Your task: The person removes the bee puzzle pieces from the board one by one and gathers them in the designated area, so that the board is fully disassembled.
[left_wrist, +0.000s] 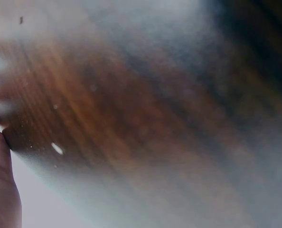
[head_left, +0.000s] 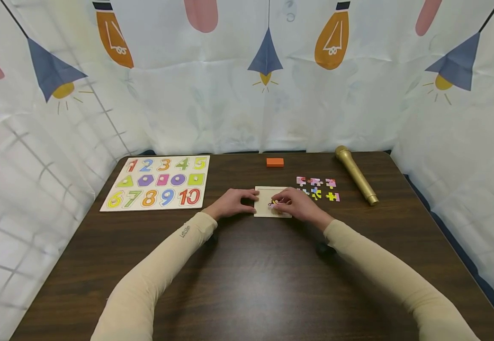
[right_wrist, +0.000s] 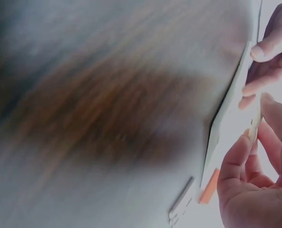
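A pale puzzle tray (head_left: pixel 264 211) lies on the table between the two hands. My left hand (head_left: pixel 231 203) touches its left edge, fingertips and thumb spread apart along that side. Over the tray, my right hand (head_left: pixel 300 203) pinches a small puzzle piece (head_left: pixel 274 202) between thumb and fingers. The right wrist view shows that puzzle piece (right_wrist: pixel 256 124) almost edge-on, raised off the tray (right_wrist: pixel 226 121). Several loose puzzle pieces (head_left: pixel 330 183), pink, yellow and blue, lie in two rows right of the tray; the right hand partly hides the nearer row.
A number and shape board (head_left: pixel 144 181) lies at the back left. Behind the tray sits an orange block (head_left: pixel 274 162). A gold microphone-like stick (head_left: pixel 356 175) lies at the back right. A printed curtain (head_left: pixel 229 109) hangs behind the dark wooden table (head_left: pixel 251 270).
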Demonstrator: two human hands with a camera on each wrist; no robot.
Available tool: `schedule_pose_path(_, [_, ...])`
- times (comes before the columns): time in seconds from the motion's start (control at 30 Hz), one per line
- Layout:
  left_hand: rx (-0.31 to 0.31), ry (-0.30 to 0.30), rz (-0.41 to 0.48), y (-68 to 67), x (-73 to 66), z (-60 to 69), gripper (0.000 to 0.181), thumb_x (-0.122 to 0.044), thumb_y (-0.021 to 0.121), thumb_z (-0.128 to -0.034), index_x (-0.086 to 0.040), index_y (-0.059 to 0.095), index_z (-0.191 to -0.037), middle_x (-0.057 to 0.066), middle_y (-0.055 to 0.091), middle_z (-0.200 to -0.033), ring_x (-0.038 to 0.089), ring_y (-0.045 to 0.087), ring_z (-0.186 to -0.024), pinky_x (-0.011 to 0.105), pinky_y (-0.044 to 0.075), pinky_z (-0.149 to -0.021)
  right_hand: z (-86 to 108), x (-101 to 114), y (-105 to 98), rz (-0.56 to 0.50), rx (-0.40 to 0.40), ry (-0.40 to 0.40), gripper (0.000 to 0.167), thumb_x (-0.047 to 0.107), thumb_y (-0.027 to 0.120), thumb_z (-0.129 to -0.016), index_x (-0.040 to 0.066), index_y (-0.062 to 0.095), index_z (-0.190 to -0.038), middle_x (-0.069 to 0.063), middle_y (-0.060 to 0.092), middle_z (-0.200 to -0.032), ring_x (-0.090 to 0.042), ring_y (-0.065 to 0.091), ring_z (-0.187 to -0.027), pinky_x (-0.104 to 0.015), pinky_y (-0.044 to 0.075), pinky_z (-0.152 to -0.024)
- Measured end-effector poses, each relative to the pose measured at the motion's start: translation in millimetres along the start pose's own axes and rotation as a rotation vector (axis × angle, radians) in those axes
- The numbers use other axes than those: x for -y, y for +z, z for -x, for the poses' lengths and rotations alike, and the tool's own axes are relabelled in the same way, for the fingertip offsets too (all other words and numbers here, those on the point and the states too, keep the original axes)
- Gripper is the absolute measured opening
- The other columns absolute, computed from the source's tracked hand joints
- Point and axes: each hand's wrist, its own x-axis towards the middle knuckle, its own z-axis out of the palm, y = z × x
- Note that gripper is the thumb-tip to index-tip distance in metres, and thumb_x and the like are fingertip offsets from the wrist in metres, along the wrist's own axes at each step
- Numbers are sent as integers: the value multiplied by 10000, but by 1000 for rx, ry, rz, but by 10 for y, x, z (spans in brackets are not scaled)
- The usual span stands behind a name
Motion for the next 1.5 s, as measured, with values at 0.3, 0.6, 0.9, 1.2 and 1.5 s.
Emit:
schedule_pose_path(0.3, [-7,8,-6,1,-24,12,421,-272,765,-856,-83,692,-1226,57,553,-1406,203,457,-1347,384,361,-1099,286,-194,-250,24,-108,30,339,248,679,-934,58,688,-1215,-66,656,-1066,-208,576,-920,-396,501,-816])
schedule_pose_path(0.6, [4,-9,-11,-1,-41,16,421,-271,760,-861,-89,689,-1234,49,543,-1417,200,453,-1350,386,354,-1104,609,-465,-466,93,-167,85,358,285,688,-926,79,688,-1219,-85,657,-1097,-243,612,-972,-454,499,-853])
schedule_pose_path(0.9, [0,-8,-8,9,-17,2,426,-272,766,-856,-93,689,-1235,39,543,-1416,188,452,-1350,377,356,-1103,753,-624,-552,144,-150,103,322,272,693,-922,41,708,-1145,-94,651,-1019,-229,582,-893,-429,481,-796])
schedule_pose_path(1.2, [7,-13,-7,7,-9,4,436,-276,765,-856,-91,684,-1243,38,538,-1421,190,446,-1355,375,352,-1106,756,-683,-545,157,-92,90,312,243,685,-928,32,709,-1157,-89,623,-1007,-224,610,-900,-440,503,-786])
schedule_pose_path(1.5, [3,3,-10,-8,-19,13,427,-276,766,-855,-84,690,-1229,53,545,-1414,198,460,-1344,373,367,-1095,764,-682,-555,183,-84,63,285,153,686,-919,9,693,-1165,-106,589,-1001,-229,619,-879,-422,503,-758])
